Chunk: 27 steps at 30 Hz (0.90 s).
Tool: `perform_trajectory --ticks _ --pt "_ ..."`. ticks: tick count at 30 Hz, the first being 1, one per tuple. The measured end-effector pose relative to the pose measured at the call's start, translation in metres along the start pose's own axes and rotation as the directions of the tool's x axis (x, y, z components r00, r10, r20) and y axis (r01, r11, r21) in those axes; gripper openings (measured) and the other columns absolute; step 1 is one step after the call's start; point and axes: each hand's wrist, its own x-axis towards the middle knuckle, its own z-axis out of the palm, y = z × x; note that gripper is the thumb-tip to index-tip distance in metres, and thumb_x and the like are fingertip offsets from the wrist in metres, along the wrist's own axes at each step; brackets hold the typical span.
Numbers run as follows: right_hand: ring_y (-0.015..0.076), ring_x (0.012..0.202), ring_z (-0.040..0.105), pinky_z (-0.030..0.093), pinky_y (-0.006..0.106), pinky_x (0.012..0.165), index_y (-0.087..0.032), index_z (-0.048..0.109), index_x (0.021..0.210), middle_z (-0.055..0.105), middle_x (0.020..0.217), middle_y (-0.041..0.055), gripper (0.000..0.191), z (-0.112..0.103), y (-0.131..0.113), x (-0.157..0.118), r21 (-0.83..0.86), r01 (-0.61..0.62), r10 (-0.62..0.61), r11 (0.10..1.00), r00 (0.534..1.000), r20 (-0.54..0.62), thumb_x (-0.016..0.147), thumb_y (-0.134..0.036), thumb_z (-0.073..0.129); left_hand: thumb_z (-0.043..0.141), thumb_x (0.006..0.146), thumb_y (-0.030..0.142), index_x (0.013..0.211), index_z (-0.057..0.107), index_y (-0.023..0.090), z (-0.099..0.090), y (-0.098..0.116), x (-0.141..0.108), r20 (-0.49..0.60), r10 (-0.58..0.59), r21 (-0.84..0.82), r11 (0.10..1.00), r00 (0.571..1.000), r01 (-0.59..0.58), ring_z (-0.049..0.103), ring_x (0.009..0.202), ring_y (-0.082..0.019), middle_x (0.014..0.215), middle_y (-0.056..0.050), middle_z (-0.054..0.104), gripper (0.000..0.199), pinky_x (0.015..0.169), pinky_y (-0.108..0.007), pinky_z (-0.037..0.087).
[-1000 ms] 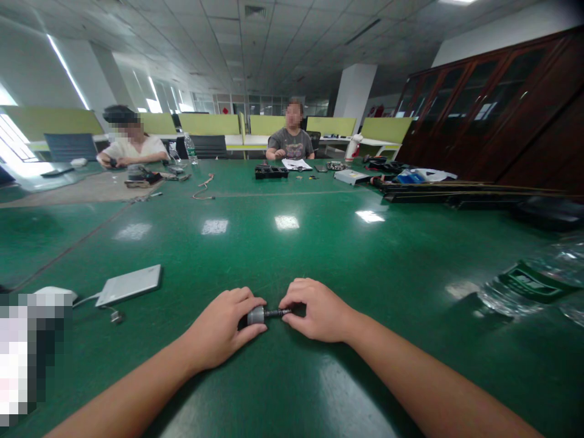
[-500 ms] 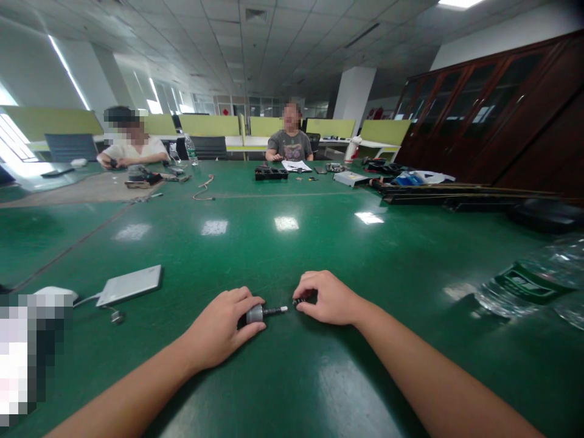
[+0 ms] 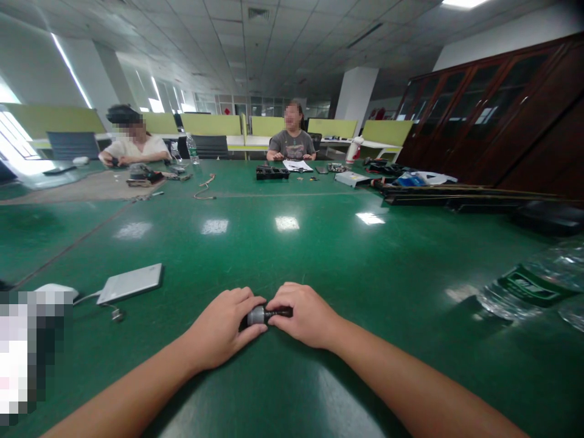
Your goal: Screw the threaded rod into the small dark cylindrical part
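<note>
On the green table, my left hand is wrapped round a dark cylindrical part with a grey metal collar, lying on its side. A thin dark shaft points right from the collar. My right hand pinches a small black piece at the shaft, right beside the collar. The fingertips of both hands nearly touch. Fingers cover much of the shaft and of the black piece.
A silver power bank with a cable lies at the left. Clear water bottles lie at the right. Across the table sit two people, near a black tray, papers and long black rails.
My right hand has moved left and slightly down, bringing the black piece onto the shaft, whose bright tip is now hidden. My left hand has stayed nearly in place.
</note>
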Motion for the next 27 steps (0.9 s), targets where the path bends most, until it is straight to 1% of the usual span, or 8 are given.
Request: perform_trajectory --ticks 5,10,19,27 --pt "0.0181 0.084 0.060 0.047 0.030 0.078 -0.018 0.074 0.092 0.071 0.084 0.0043 0.013 0.0002 0.0004 -0.0002 -0.031 0.013 -0.013 0.999 1.000 0.002 0.079 -0.019 0.073 0.064 0.090 0.036 0.129 0.053 0.021 0.0030 -0.0010 -0.0025 -0.036 -0.023 -0.008 1.000 0.999 0.023 0.059 0.099 -0.027 0.111 -0.008 0.063 0.043 0.087 -0.040 0.046" --pt "0.0182 0.085 0.059 0.047 0.030 0.079 -0.016 0.074 0.095 0.070 0.087 0.0056 0.015 -0.0008 0.0014 -0.0015 -0.023 0.058 -0.058 0.998 0.998 0.002 0.081 -0.018 0.070 0.061 0.093 0.035 0.115 0.060 0.023 -0.0001 0.0005 -0.0013 0.014 -0.011 -0.019 1.000 1.000 0.011 0.058 0.094 -0.025 0.103 -0.005 0.063 0.026 0.082 -0.037 0.046" --pt "0.0185 0.085 0.059 0.047 0.031 0.081 -0.016 0.072 0.095 0.070 0.087 0.0053 0.015 0.0010 0.0028 -0.0029 -0.021 0.074 -0.074 0.997 0.997 -0.004 0.080 -0.018 0.067 0.060 0.094 0.039 0.122 0.059 0.022 0.0007 -0.0005 -0.0018 0.023 -0.015 -0.016 1.000 1.000 0.016 0.058 0.094 -0.024 0.103 -0.005 0.061 0.033 0.082 -0.037 0.045" --pt "0.0180 0.083 0.058 0.047 0.030 0.079 -0.017 0.072 0.095 0.069 0.086 0.0049 0.015 0.0007 0.0033 -0.0037 -0.027 0.084 -0.085 0.996 0.996 -0.004 0.081 -0.018 0.067 0.060 0.094 0.039 0.121 0.061 0.022 0.0002 -0.0006 -0.0002 0.010 -0.018 -0.019 1.000 1.000 0.018 0.059 0.094 -0.024 0.103 -0.005 0.062 0.032 0.083 -0.036 0.046"
